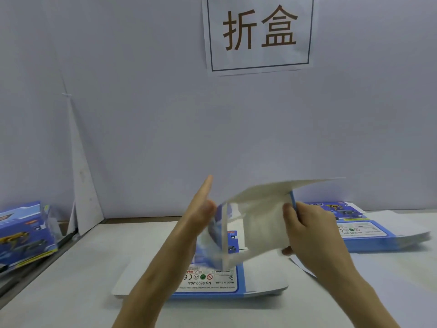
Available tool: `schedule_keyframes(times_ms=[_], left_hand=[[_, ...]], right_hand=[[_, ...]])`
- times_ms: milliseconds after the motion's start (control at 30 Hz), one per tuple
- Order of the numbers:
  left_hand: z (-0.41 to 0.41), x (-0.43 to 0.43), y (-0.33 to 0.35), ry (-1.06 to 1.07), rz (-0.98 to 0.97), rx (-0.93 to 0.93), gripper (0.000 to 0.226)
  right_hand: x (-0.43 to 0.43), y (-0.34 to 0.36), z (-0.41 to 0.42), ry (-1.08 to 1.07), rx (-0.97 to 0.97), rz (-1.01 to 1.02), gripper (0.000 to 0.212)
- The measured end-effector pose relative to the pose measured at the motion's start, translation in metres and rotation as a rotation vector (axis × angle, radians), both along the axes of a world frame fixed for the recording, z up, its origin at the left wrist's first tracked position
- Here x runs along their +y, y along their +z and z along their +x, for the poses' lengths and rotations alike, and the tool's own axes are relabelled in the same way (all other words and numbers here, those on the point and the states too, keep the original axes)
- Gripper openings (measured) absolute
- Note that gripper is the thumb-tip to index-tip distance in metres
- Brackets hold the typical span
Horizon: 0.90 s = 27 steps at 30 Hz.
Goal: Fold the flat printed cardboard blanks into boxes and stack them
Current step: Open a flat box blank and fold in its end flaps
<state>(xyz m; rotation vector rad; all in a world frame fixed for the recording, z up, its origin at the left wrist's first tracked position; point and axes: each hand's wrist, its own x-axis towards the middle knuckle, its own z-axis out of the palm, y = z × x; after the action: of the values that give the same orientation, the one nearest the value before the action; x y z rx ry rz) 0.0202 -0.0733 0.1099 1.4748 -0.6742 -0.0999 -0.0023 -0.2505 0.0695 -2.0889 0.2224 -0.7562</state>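
Seemingly the half-folded blank (260, 218), held above the worktop (71, 280) midway along its near edge, is handling as light, stiff card hinging at its creases, the right hand (309, 230) pinching its right edge while the left hand (201, 209), fingers straight, is pressing its left panel.

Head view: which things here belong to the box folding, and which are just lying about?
Job: half-folded blank, pressed by the left hand and gripped by the right hand; flat blank lying under it; pile of flat blanks at right; folded boxes at left.
Lying about: wall sign; white sheet leaning in the left corner.
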Motion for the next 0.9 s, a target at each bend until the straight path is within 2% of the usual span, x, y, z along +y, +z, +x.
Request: schedule_keyframes(times_ms=[67, 133, 200, 333, 400, 467, 533, 567, 600, 667, 700, 733, 800, 833, 900], left_hand=[[-0.006, 0.008, -0.010, 0.039, 0.097, -0.070, 0.160], [-0.006, 0.011, -0.025, 0.075, 0.111, -0.072, 0.155], [-0.009, 0.009, -0.028, 0.003, 0.137, -0.073, 0.167], [-0.013, 0.016, -0.028, -0.105, 0.216, -0.017, 0.129], [-0.009, 0.019, -0.031, -0.056, 0.199, -0.042, 0.118], [0.004, 0.011, -0.025, 0.030, 0.147, -0.048, 0.118], [0.016, 0.011, -0.020, 0.116, 0.037, -0.027, 0.128], [0.020, 0.011, -0.018, 0.133, -0.033, 0.005, 0.116], [0.023, 0.011, -0.018, 0.140, -0.089, 0.076, 0.092], [0.027, 0.011, -0.024, 0.195, -0.108, 0.222, 0.049], [0.024, 0.017, -0.032, 0.232, -0.105, 0.234, 0.029], [0.021, 0.020, -0.036, 0.265, -0.084, 0.211, 0.020], [0.016, 0.025, -0.038, 0.272, -0.057, 0.120, 0.025], [0.016, 0.027, -0.037, 0.272, -0.037, 0.091, 0.029], [0.016, 0.036, -0.033, 0.258, 0.009, 0.082, 0.029]], right_hand=[[0.005, -0.001, -0.001, 0.025, 0.016, -0.010, 0.050], [0.008, 0.000, -0.001, 0.030, 0.015, 0.012, 0.049], [0.008, 0.002, -0.002, 0.018, 0.023, 0.050, 0.047], [0.004, 0.006, -0.006, -0.027, -0.004, 0.100, 0.045], [0.003, 0.007, -0.007, -0.053, -0.030, 0.057, 0.047], [0.005, 0.007, -0.008, -0.048, -0.038, -0.026, 0.048], [0.009, 0.006, -0.008, -0.012, -0.023, -0.128, 0.047], [0.011, 0.006, -0.008, 0.005, -0.012, -0.183, 0.046], [0.012, 0.005, -0.007, 0.015, -0.001, -0.241, 0.044], [0.016, 0.002, -0.007, 0.034, -0.011, -0.344, 0.043], [0.020, 0.001, -0.008, 0.035, -0.033, -0.411, 0.043], [0.026, -0.001, -0.009, 0.026, -0.057, -0.511, 0.042], [0.034, -0.004, -0.014, 0.030, -0.059, -0.656, 0.032], [0.037, -0.004, -0.015, 0.019, -0.092, -0.689, 0.024], [0.035, -0.005, -0.013, 0.040, -0.101, -0.631, 0.028]])
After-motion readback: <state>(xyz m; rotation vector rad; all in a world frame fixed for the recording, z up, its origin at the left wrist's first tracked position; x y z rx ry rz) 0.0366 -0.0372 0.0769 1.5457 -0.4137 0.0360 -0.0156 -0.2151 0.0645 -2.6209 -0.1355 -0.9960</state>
